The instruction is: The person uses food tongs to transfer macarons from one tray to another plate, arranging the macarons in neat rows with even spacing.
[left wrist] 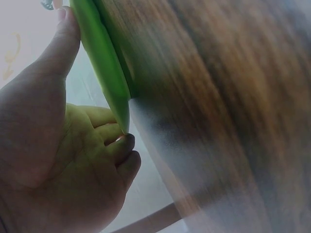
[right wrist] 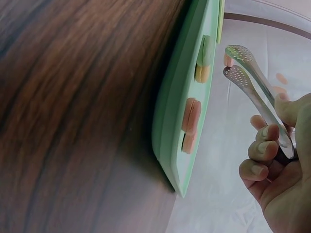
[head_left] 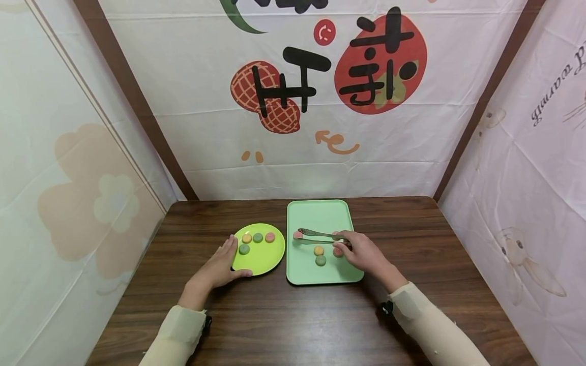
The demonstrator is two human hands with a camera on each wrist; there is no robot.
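Note:
My right hand (head_left: 364, 252) grips metal tongs (right wrist: 265, 99) with perforated tips. Between those tips is a pink macaron (right wrist: 228, 59), raised above the light green tray (head_left: 316, 216). On the tray lie a yellow macaron (head_left: 318, 250), a green macaron (head_left: 321, 261) and a red-pink macaron (head_left: 338, 252); another pink one is partly hidden by the tongs. My left hand (head_left: 223, 265) rests along the left rim of a yellow-green plate (head_left: 263, 263), thumb at its near edge, fingers spread and touching the rim. The plate bears a yellow macaron (head_left: 246, 238), a pink macaron (head_left: 270, 237) and two green macarons (head_left: 258, 237).
Plate and tray stand side by side with a narrow gap on a dark wooden table (head_left: 274, 320). A printed white cloth (head_left: 206, 127) hangs behind the table, and more cloth hangs at both sides.

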